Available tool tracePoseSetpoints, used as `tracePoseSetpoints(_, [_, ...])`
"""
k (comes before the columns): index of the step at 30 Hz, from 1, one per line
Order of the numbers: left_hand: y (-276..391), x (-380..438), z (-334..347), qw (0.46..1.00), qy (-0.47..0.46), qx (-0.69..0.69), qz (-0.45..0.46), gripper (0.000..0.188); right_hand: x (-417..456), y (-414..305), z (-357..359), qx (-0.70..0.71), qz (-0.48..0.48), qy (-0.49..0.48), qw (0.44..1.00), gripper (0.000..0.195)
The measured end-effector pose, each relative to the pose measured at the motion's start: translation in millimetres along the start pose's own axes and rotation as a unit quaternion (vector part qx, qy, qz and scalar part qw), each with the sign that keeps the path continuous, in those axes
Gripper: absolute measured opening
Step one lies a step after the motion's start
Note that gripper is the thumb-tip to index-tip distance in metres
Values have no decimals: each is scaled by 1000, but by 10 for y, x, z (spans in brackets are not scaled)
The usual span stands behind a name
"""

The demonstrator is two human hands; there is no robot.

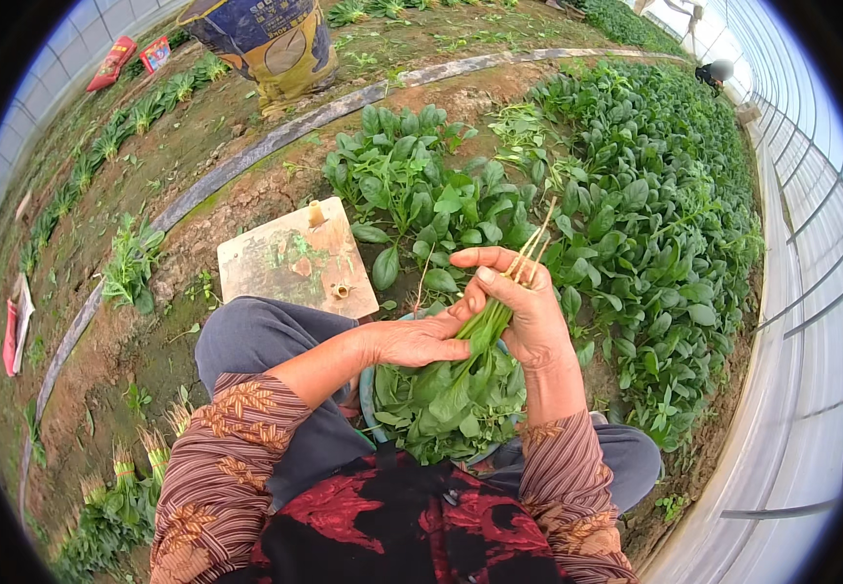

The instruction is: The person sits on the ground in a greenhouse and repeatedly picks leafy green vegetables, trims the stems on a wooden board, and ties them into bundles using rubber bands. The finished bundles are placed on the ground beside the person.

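Note:
A small bunch of spinach (486, 328) is in front of me, its pale roots pointing up and away and its leaves hanging towards my lap. My right hand (531, 314) is closed round the stems just below the roots. Against the bunch's left side lies my left hand (418, 339), thumb across the leaves and fingers on the stems; part of its grip is hidden. Below both hands, between my legs, a bluish basin (367, 398) holds loose spinach leaves (429, 416). A thin root (421, 281) shows just beyond my left hand; whether it is held cannot be told.
A worn board (246, 259) with two short stubs lies ahead left. Spinach grows densely (640, 197) on the right. Tied bundles (126, 474) lie at lower left. A flat hose (275, 146) crosses the soil near a large sack (290, 66). Another person (715, 71) is far right.

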State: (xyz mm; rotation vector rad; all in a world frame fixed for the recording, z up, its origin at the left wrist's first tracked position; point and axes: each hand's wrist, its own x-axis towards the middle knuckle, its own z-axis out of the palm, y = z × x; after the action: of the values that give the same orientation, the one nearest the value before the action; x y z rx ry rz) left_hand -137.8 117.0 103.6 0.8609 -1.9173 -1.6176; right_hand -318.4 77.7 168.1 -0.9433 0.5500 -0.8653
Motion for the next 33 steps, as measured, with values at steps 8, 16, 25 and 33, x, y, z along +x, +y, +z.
tracePoseSetpoints(8, [165, 72, -325, 978, 177, 104, 29, 97, 242, 310, -128, -218, -84, 181, 955, 15])
tracePoseSetpoints(16, [122, 125, -205, 946, 135, -296, -20, 50, 370, 370, 9, 0, -124, 79, 989, 20])
tracePoseSetpoints(25, [37, 88, -87, 937, 132, -301, -116, 38, 438, 363, -219, -3, 41, 48, 998, 64])
tracePoseSetpoints(33, [-84, 142, -52, 938, 152, -286, -124, 46, 430, 389, -104, -104, 41, 33, 993, 55])
